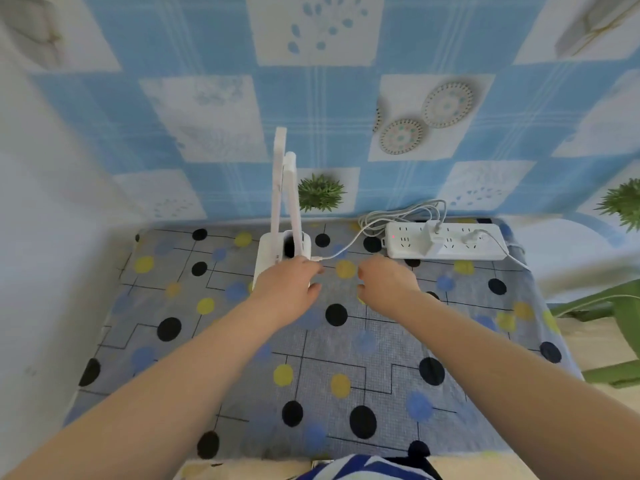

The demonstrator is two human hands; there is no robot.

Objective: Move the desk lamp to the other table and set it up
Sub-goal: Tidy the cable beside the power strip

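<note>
We find the lamp (282, 237) standing upright at the rear of the table (242, 358), near the wall, its 2 white arms folded together and pointing up. A cable (341, 251) runs from the right side of the base to an adapter (433, 240) plugged into the strip (446, 242), which lies to the right of the lamp, well apart from it. Our left hand (289, 289) rests on the front of the base, fingers curved over it; whether they clamp it or merely steady it we cannot tell. Our right hand (384, 280) hovers just right of the base, fingers loosely curled, holding nothing, close to where the cable enters. We judge the step in hand to be freeing the cable before any lift. To do it well, we keep the left hand pressing the base down so the tall arms do not tip, then pinch the plug body, not the cord, and draw it straight out to the right. Pulling at an angle risks straining the socket. The lamp carries 1 cable only; the adapter and the loose coil behind the strip must follow it to the other table, so we unplug those next.
</note>
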